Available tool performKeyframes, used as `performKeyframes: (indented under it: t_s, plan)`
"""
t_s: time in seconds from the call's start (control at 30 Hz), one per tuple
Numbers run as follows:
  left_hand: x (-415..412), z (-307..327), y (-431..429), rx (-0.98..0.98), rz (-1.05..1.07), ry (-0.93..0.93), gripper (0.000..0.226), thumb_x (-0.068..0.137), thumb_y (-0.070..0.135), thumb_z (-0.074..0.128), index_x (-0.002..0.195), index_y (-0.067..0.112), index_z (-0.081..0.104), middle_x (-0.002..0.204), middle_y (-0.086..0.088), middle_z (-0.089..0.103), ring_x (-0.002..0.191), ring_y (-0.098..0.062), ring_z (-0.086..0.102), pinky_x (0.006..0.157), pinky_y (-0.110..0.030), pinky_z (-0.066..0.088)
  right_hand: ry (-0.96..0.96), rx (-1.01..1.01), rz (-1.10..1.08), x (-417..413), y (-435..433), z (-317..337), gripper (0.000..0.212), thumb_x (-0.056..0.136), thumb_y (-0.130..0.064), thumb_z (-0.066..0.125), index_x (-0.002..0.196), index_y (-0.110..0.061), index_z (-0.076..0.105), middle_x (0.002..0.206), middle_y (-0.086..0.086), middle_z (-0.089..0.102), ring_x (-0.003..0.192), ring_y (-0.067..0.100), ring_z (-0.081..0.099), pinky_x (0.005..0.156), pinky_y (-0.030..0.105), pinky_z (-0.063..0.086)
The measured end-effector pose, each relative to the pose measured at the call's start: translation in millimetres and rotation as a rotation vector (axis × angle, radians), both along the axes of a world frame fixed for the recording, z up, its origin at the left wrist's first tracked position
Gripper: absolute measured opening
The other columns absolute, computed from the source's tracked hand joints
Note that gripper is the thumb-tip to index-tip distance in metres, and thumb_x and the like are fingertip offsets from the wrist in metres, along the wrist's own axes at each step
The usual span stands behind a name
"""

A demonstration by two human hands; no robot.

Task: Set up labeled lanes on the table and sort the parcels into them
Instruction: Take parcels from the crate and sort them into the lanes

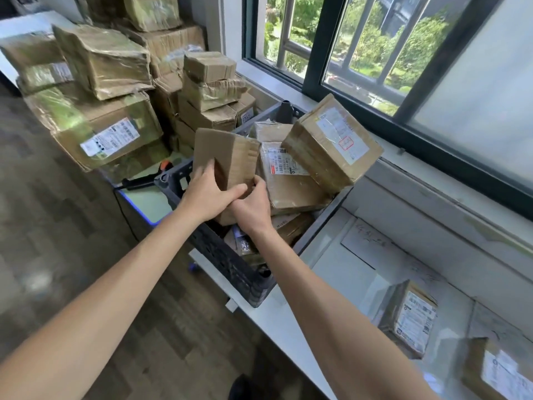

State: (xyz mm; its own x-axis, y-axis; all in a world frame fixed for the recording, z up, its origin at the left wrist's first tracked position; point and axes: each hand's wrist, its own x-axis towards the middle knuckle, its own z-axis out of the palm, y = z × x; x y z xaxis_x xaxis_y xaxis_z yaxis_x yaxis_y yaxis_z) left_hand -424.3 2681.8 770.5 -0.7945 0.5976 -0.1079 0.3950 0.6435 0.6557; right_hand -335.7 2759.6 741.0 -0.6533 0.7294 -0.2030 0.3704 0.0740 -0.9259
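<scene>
1. Near right, 2 labelled parcels (409, 319) lie on the white table (288, 319), a little apart. That's where sorted ones go.
2. Just past them, a handwritten paper sheet (366, 243) lies flat on the table. The writing is too blurred to read.
3. Mid-scene, the dark crate (230, 264) is crammed with parcels, so lift straight up and clear of the rim.
4. Above the crate's left side is the small parcel (227, 157), held upright. The left hand (206, 194) wraps its left side, thumb across the face, and the right hand (253, 204) pinches the lower right edge. No label faces us, so I'd turn it until one shows, then pick the lane.
5. Farther right, a big parcel (331, 142) tilts atop the pile. It could slide if the pile shifts.
6. Far left, a stack of boxes (109, 67) waits.
</scene>
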Motion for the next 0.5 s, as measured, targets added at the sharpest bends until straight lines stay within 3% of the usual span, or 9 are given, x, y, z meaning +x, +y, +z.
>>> performKeyframes:
  t_s: [0.1, 0.17, 0.27, 0.33, 0.4, 0.5]
  plan:
    - [16, 19, 1, 0.317, 0.093, -0.026, 0.080, 0.069, 0.061, 0.075, 0.130, 0.021, 0.043, 0.122, 0.002, 0.057, 0.116, -0.017, 0.055, 0.086, -0.026, 0.046, 0.199, 0.278, -0.009, 9, -5, 19, 0.071, 0.080, -0.023, 0.073, 0.142, -0.020, 0.040, 0.133, 0.000, 0.051, 0.117, 0.005, 0.049, 0.097, 0.027, 0.046]
    - [26, 33, 4, 0.517, 0.147, -0.111, 0.089, 0.065, 0.062, 0.079, 0.134, 0.025, 0.036, 0.117, 0.013, 0.056, 0.110, -0.005, 0.054, 0.080, -0.016, 0.043, 0.328, 0.437, 0.023, 23, -5, 32, 0.062, 0.086, -0.022, 0.072, 0.142, -0.017, 0.046, 0.131, 0.001, 0.051, 0.122, 0.008, 0.049, 0.099, 0.020, 0.044]
    - [33, 46, 9, 0.736, 0.221, -0.236, 0.107, 0.062, 0.056, 0.086, 0.147, 0.026, 0.029, 0.132, 0.009, 0.055, 0.119, -0.005, 0.055, 0.096, -0.025, 0.048, 0.413, 0.622, 0.096, 51, 5, 47, 0.047, 0.092, -0.025, 0.068, 0.137, -0.015, 0.057, 0.127, 0.000, 0.054, 0.122, 0.013, 0.051, 0.104, 0.028, 0.044]
    - [40, 50, 13, 0.782, 0.235, -0.296, 0.103, 0.063, 0.051, 0.084, 0.148, 0.027, 0.030, 0.132, 0.011, 0.055, 0.117, 0.000, 0.055, 0.102, -0.029, 0.047, 0.407, 0.766, 0.061, 73, 16, 52, 0.037, 0.095, -0.027, 0.065, 0.129, -0.014, 0.063, 0.123, -0.001, 0.061, 0.119, 0.014, 0.054, 0.104, 0.039, 0.044]
    - [50, 50, 19, 0.789, 0.211, -0.408, 0.088, 0.066, 0.051, 0.080, 0.141, 0.029, 0.040, 0.129, 0.010, 0.059, 0.117, -0.004, 0.058, 0.107, -0.036, 0.046, 0.351, 0.724, -0.092, 96, 35, 56, 0.037, 0.096, -0.027, 0.064, 0.130, -0.015, 0.062, 0.126, -0.002, 0.061, 0.121, 0.013, 0.053, 0.106, 0.041, 0.043]
    - [69, 48, 28, 0.802, 0.031, -0.649, 0.064, 0.073, 0.049, 0.074, 0.131, 0.029, 0.055, 0.127, -0.002, 0.067, 0.117, -0.020, 0.064, 0.107, -0.050, 0.045, 0.255, 0.296, -0.223, 132, 68, 67, 0.057, 0.093, -0.040, 0.065, 0.143, -0.020, 0.048, 0.141, -0.003, 0.053, 0.128, 0.011, 0.051, 0.110, 0.038, 0.044]
